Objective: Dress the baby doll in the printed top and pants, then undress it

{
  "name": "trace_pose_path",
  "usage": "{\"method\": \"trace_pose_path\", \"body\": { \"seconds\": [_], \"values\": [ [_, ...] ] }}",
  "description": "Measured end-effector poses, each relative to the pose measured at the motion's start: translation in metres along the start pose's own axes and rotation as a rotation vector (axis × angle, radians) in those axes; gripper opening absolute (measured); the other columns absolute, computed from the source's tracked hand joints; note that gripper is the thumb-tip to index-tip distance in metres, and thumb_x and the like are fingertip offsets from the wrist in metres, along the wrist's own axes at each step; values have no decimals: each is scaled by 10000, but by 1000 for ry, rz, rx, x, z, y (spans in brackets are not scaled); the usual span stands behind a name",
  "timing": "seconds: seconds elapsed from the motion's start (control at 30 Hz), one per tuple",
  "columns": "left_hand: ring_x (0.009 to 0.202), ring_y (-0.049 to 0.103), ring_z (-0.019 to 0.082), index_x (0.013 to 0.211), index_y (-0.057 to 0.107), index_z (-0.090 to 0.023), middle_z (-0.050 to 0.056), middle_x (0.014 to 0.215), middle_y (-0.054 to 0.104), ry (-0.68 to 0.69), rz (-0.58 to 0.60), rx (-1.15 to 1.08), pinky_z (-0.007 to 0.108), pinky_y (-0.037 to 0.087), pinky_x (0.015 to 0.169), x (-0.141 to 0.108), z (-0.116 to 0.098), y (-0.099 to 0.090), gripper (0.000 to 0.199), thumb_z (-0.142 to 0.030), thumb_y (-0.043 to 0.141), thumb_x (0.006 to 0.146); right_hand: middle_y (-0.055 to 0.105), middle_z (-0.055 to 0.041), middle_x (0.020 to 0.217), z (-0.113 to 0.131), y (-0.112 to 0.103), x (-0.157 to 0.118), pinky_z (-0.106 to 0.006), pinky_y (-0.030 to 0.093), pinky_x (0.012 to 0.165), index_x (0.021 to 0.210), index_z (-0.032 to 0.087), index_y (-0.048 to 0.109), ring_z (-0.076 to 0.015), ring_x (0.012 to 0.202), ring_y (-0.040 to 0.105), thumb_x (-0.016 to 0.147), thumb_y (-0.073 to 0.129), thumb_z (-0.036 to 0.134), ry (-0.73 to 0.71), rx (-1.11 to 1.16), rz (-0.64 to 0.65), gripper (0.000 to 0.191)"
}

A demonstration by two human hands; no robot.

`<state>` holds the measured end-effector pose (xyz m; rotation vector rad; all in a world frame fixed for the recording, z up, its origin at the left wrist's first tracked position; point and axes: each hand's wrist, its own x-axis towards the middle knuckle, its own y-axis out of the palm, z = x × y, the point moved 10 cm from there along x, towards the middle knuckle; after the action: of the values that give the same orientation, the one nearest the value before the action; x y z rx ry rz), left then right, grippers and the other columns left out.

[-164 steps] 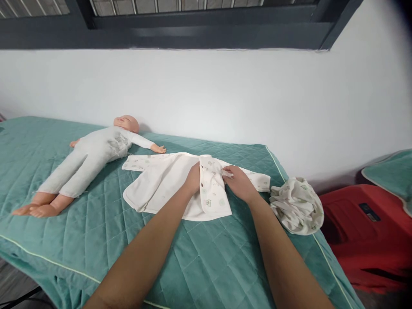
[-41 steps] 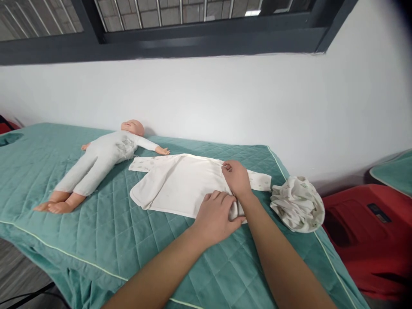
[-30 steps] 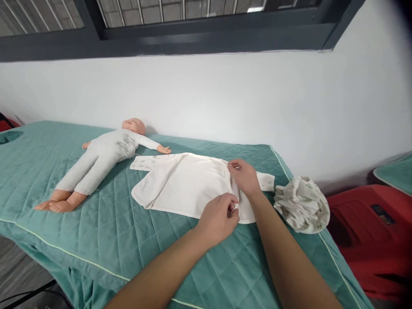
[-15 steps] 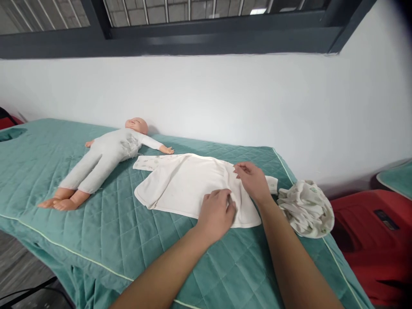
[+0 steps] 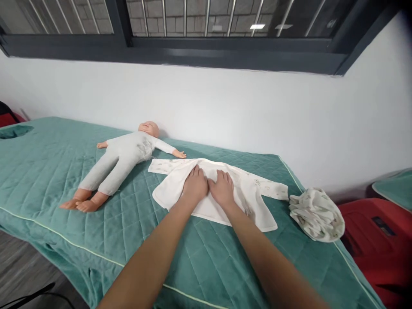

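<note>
A white baby shirt (image 5: 206,214) with small prints on its sleeves lies spread on a green quilted bed cover (image 5: 206,253). Both hands rest on its middle, side by side with the thumbs close together. My left hand (image 5: 195,184) lies flat on the cloth, fingers stretched toward the collar. Just to its right, my right hand (image 5: 222,188) also presses flat on the shirt, fingers extended. Left of the shirt a baby doll (image 5: 119,159) in a pale cloth body lies on its back, one hand near the shirt's left sleeve.
A crumpled printed white cloth (image 5: 317,214) sits at the bed's right edge, by the right sleeve. Beyond it stands a red plastic object (image 5: 373,240). A white wall (image 5: 225,111) and a dark-framed window (image 5: 225,53) run along the back.
Both hands have moved left from the shirt's right side to its middle and now lie flat. The right front panel is folded outward, uncovering the right sleeve. The view has shifted slightly.
</note>
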<state>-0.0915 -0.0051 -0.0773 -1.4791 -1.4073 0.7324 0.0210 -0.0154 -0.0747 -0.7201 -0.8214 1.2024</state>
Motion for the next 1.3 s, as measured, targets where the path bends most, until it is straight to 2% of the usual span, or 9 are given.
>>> {"method": "trace_pose_path", "body": {
  "seconds": [0.13,0.3,0.43,0.57,0.73,0.9,1.03,1.17,1.3],
  "values": [
    [1336,467,290,1351,477,-54,218,1475,441,-18,-28,-18,391,388,1107,25,13,-6,465,-291,369,967,498,-177,1455,-12,-6,14,-457,228,1168,1360,59,510,-348,1386,364,917,480,320,7,-187,-78,515],
    [1348,412,322,1457,384,-114,209,1458,413,-10,-82,6,442,339,1134,34,20,-9,531,-298,385,959,529,-215,1342,-37,-31,23,-425,246,1150,1347,19,481,-344,1306,411,877,497,257,63,-189,-210,527],
    [1368,371,337,1495,343,-183,179,1486,369,-23,-122,18,469,318,1146,36,23,-9,557,-317,399,956,473,-193,1330,-39,-37,22,-452,247,1148,1387,81,425,-341,1298,391,818,546,229,63,-111,-293,601],
    [1340,385,332,1431,406,-127,199,1402,421,-20,-145,17,457,305,1146,37,23,-12,513,-305,412,950,482,-200,1289,-52,-41,26,-465,274,1142,1307,91,467,-346,1284,404,760,571,237,65,33,-343,576],
    [1246,439,308,1258,503,-85,195,1252,489,1,-224,65,428,322,1116,35,20,-25,372,-234,454,920,572,-162,1223,-86,-45,36,-443,401,1067,1202,147,507,-290,1177,539,764,528,264,84,295,-351,453],
    [1255,430,301,1205,498,-91,194,1251,475,-29,-246,40,414,337,1096,35,23,-27,331,-214,496,897,593,-144,1213,-96,-41,40,-423,448,1022,1240,153,480,-256,1113,588,780,521,281,81,394,-345,479],
    [1260,436,299,1201,494,-94,193,1253,486,-54,-247,28,415,341,1094,35,25,-27,323,-218,492,903,590,-174,1258,-88,-37,38,-423,436,1038,1286,111,461,-268,1154,579,788,525,278,77,398,-303,529],
    [1228,477,301,1192,518,-60,201,1219,540,-36,-242,110,411,354,1088,34,20,-25,317,-209,453,921,610,-175,1266,-54,-36,30,-451,367,1102,1249,98,531,-299,1240,513,810,496,220,-80,181,-236,457],
    [1126,566,274,1171,558,-50,201,1175,592,-22,-211,129,379,435,998,35,18,-20,311,-168,401,930,623,-168,1266,-29,-28,22,-432,388,1086,1281,98,526,-289,1219,532,838,458,177,-178,79,-145,455]
  ]
}}
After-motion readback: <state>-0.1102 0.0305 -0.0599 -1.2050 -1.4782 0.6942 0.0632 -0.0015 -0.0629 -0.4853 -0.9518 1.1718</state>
